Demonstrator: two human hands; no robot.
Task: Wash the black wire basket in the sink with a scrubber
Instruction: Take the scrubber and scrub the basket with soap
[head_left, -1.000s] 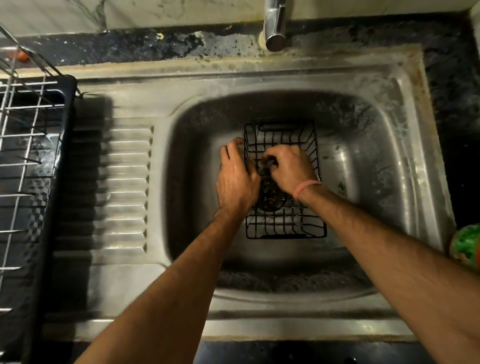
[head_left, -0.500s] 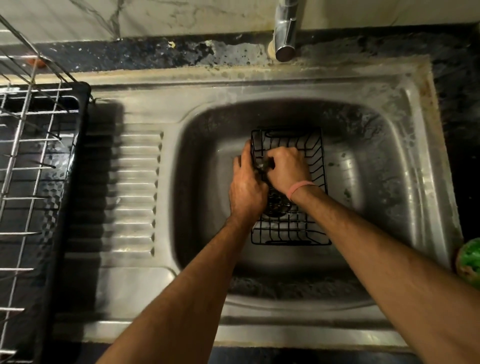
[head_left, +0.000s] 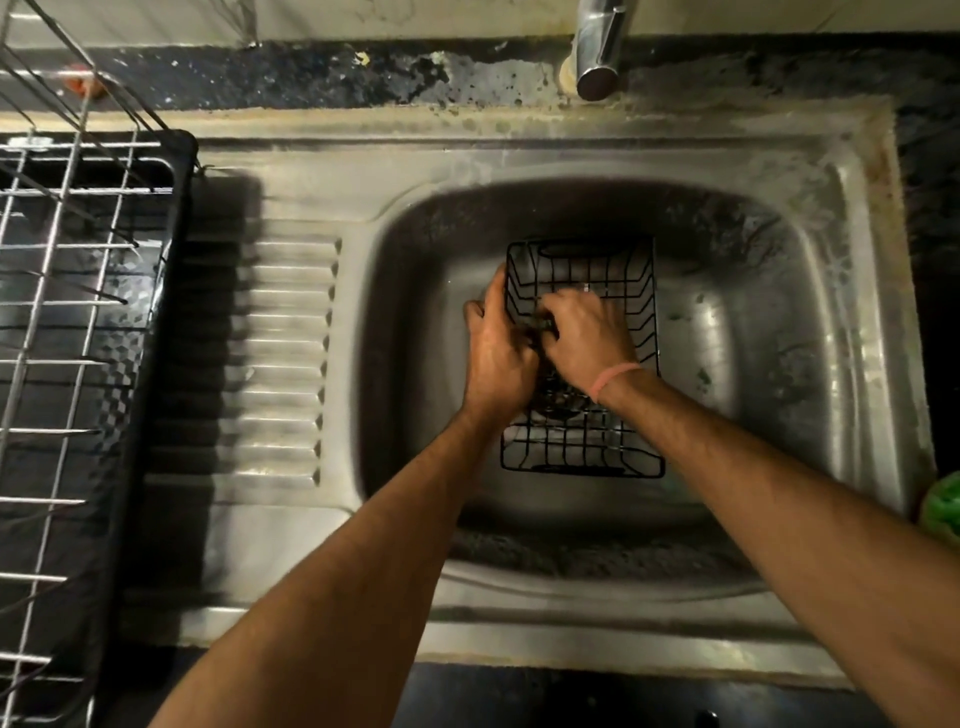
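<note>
A black wire basket (head_left: 613, 275) lies in the bowl of the steel sink (head_left: 810, 332), over the drain. My left hand (head_left: 498, 353) holds the basket's left rim, fingers along the outside of the wire wall. Inside the basket, my right hand (head_left: 587, 338) curls round a small dark scrubber (head_left: 543, 325) pressed against the left wall; most of the scrubber is hidden by the fingers. A pink band sits on my right wrist.
The tap spout (head_left: 597, 52) hangs over the sink's back edge. A ribbed draining board (head_left: 275, 353) lies left of the bowl, and a wire dish rack (head_left: 62, 312) in a black tray stands at far left. A green object (head_left: 943, 512) pokes in at the right edge.
My right hand with the scrubber has shifted slightly along the basket's left wall. My left hand stays on the left rim. The camera has tilted a little.
</note>
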